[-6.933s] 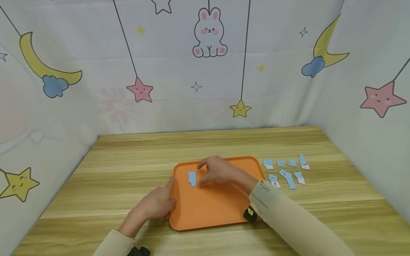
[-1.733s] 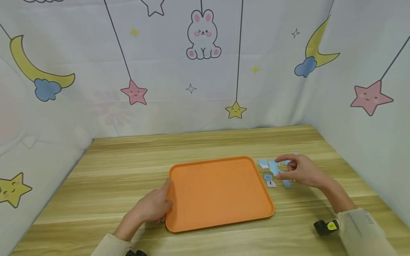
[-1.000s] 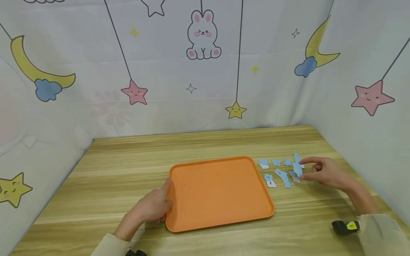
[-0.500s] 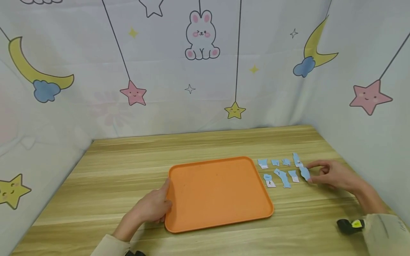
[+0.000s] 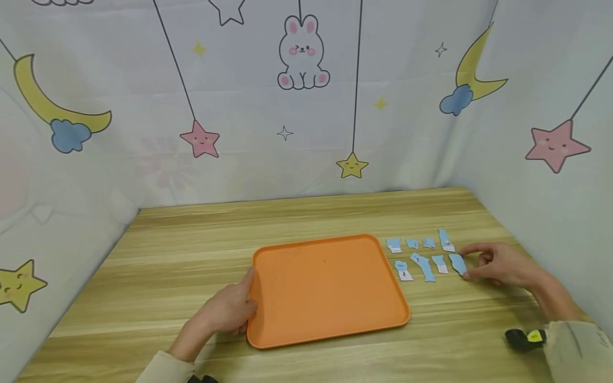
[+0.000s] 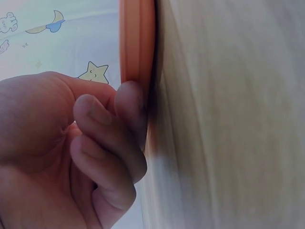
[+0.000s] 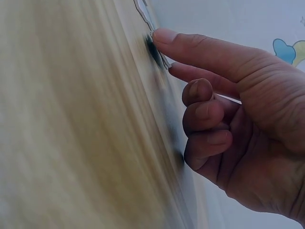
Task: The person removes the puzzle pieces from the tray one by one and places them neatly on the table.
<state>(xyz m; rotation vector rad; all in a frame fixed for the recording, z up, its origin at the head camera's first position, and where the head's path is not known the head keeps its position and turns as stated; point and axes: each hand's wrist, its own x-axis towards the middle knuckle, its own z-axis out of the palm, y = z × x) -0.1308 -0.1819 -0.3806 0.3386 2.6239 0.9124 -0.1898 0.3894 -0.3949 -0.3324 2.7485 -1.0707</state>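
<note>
In the head view, my left hand (image 5: pixel 230 307) holds the left edge of an orange tray (image 5: pixel 330 290). The left wrist view shows its curled fingertips against the tray's side wall (image 6: pixel 137 43). At the right of the table, my right hand (image 5: pixel 507 264) has thumb and index finger at the two ends of a light-blue paper piece (image 5: pixel 457 264) with an irregular outline. That piece lies flat on the wood. From the right wrist, the thumb (image 7: pixel 190 45) touches the piece's edge, and the other fingers are curled in.
Several more blue-and-white paper pieces lie in two rows right of the tray, among them a long one (image 5: pixel 423 267) and a corner one (image 5: pixel 445 241). The wooden table (image 5: pixel 201 229) meets a printed curtain (image 5: pixel 239 175) at the back and sides.
My right hand has taken the blue piece from the tray, carried it right over the other pieces and lowered it to the end of the front row. The left hand stays at the tray.
</note>
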